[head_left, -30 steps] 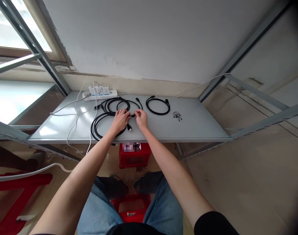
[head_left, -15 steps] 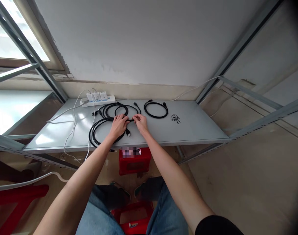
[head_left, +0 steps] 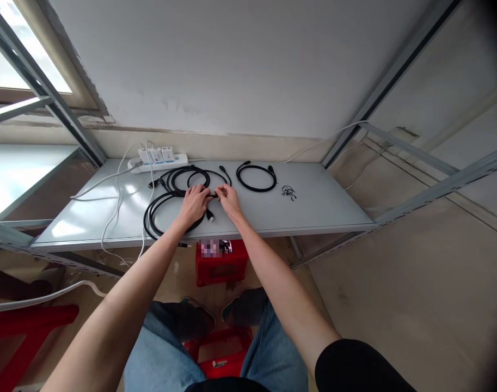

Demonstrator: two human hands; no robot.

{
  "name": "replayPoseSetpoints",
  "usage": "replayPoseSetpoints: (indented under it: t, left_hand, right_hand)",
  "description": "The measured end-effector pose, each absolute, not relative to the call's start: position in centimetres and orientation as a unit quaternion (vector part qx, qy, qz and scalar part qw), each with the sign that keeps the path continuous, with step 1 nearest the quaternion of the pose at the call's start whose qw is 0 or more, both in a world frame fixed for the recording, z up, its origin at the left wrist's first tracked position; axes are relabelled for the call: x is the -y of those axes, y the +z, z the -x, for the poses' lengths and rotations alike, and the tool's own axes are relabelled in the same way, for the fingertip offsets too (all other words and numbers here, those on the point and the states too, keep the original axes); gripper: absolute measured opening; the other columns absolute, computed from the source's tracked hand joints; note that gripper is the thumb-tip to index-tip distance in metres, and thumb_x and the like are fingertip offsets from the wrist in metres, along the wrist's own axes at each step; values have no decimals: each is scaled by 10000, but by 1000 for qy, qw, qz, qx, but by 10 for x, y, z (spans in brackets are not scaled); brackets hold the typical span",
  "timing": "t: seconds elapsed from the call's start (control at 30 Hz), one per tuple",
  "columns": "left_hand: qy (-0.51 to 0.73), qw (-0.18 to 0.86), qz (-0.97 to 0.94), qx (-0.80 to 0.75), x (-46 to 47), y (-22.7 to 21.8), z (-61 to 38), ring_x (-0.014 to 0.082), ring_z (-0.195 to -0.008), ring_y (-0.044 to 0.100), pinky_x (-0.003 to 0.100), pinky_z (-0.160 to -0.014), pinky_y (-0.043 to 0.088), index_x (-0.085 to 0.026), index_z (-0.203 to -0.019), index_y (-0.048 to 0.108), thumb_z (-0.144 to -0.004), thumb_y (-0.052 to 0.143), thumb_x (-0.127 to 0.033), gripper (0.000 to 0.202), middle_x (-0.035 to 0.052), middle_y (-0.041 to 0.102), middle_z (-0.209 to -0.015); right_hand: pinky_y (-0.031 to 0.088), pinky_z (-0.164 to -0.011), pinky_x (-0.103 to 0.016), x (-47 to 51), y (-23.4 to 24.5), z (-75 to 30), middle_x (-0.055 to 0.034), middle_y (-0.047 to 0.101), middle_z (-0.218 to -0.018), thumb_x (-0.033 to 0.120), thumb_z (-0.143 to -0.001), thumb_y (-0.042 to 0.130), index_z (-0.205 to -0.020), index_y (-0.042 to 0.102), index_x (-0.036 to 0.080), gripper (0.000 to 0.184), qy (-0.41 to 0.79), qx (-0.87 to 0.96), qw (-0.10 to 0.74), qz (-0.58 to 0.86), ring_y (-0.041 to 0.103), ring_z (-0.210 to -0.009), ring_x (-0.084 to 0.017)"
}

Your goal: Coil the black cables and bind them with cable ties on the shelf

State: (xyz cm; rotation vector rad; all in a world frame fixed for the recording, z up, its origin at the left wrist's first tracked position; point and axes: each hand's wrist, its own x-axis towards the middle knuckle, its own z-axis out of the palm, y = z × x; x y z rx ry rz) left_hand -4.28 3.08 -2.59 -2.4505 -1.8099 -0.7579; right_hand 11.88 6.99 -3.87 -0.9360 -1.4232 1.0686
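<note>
My left hand [head_left: 196, 201] is closed over a black cable [head_left: 147, 215] that lies in loose loops near the front edge of the metal shelf [head_left: 313, 209]. Close beside it, my right hand [head_left: 228, 200] pinches at a short dark piece between the two hands; whether that is cable or a tie I cannot tell. A cable plug with a pale tip [head_left: 209, 215] sticks out under my left hand. Behind lies another coil of black cable [head_left: 175, 179]. A separate coiled black cable [head_left: 256, 190] rests to the right, with several thin black ties [head_left: 289, 192] scattered beyond it.
A white power strip [head_left: 160, 163] with plugged-in adapters stands at the back left, white cords trailing over the front edge. Metal posts [head_left: 391, 81] frame the shelf. A red stool [head_left: 221, 269] is below, another red stool [head_left: 219, 348] between my legs.
The whole view has shifted slightly, so everything sits a little further left and up. Both hands stay together at the same spot on the cable, with only slight finger movement.
</note>
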Motion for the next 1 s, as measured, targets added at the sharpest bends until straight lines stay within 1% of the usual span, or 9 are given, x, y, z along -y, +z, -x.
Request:
replayPoseSetpoints:
  t: [0.1, 0.2, 0.33, 0.4, 0.6, 0.87, 1.0]
  left_hand:
    - [-240, 3, 781, 577, -31, -26, 43, 353, -1209, 596, 505, -1114, 447, -238, -1130, 709, -1094, 477, -329, 252, 149, 666, -1225]
    - [-242, 0, 784, 572, -32, -26, 44, 354, -1206, 594, 514, -1124, 442, -235, -1118, 708, -1096, 472, -337, 258, 150, 667, -1229]
    - [-247, -1, 783, 570, -31, -26, 45, 346, -1215, 592, 507, -1142, 429, -242, -1088, 699, -1089, 489, -322, 225, 144, 663, -1236]
    - [-247, -1, 782, 572, -31, -26, 45, 343, -1215, 590, 501, -1135, 432, -246, -1079, 693, -1089, 494, -318, 213, 140, 660, -1232]
    - [-248, -3, 779, 575, -31, -26, 43, 344, -1210, 586, 499, -1123, 438, -247, -1060, 689, -1087, 508, -322, 198, 136, 659, -1221]
    - [-250, 3, 784, 568, -31, -26, 44, 339, -1209, 585, 501, -1127, 435, -249, -1067, 687, -1086, 499, -323, 203, 135, 661, -1221]
    - [-248, 8, 784, 569, -32, -28, 45, 340, -1196, 591, 500, -1130, 438, -241, -1080, 688, -1089, 485, -322, 219, 139, 659, -1231]
  right_hand:
    - [520, -727, -280, -66, -38, -116, 1, 683, -831, 472, -889, 773, -859, 622, 236, 282, 421, 602, 543, 408, 609, -749, -162]
    - [533, -757, -282, -63, -37, -116, -4, 683, -836, 423, -876, 791, -835, 598, 235, 273, 369, 614, 547, 433, 629, -769, -166]
    - [539, -756, -289, -65, -39, -118, 5, 676, -795, 356, -904, 757, -881, 586, 240, 207, 328, 590, 558, 483, 643, -745, -174]
    - [551, -755, -294, -66, -41, -119, -4, 692, -787, 368, -922, 741, -877, 590, 240, 203, 330, 581, 555, 495, 663, -750, -183]
    - [601, -789, -324, -68, -44, -119, -59, 761, -849, 421, -950, 718, -882, 641, 226, 220, 342, 583, 553, 488, 732, -800, -210]
    - [618, -846, -344, -64, -38, -118, -67, 787, -871, 355, -937, 698, -882, 669, 227, 143, 330, 588, 562, 480, 745, -835, -218]
    - [606, -829, -334, -64, -38, -118, -65, 775, -885, 364, -951, 674, -922, 643, 227, 144, 337, 564, 575, 488, 742, -829, -212]
